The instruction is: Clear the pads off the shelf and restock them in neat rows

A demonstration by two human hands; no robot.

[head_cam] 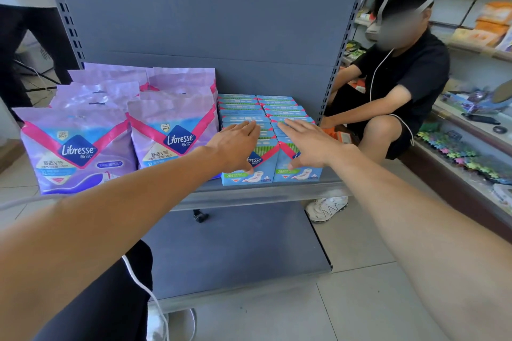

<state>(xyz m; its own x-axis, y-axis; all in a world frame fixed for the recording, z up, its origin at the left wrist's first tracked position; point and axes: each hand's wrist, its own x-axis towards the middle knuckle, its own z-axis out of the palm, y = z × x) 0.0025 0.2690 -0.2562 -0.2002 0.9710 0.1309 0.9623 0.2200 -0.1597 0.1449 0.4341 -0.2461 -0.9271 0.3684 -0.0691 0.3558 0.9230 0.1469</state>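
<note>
Both hands, left hand and right hand, lie flat and released on two rows of blue boxes filling the shelf (purple bags alongside); restocking looks nearly finished.

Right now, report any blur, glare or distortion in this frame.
Head view: wide-angle bending bows the shelf uprights; the purple bags show soft glare; blue packs and both hands, left, right, are sharp; far right shelves blur.
</note>
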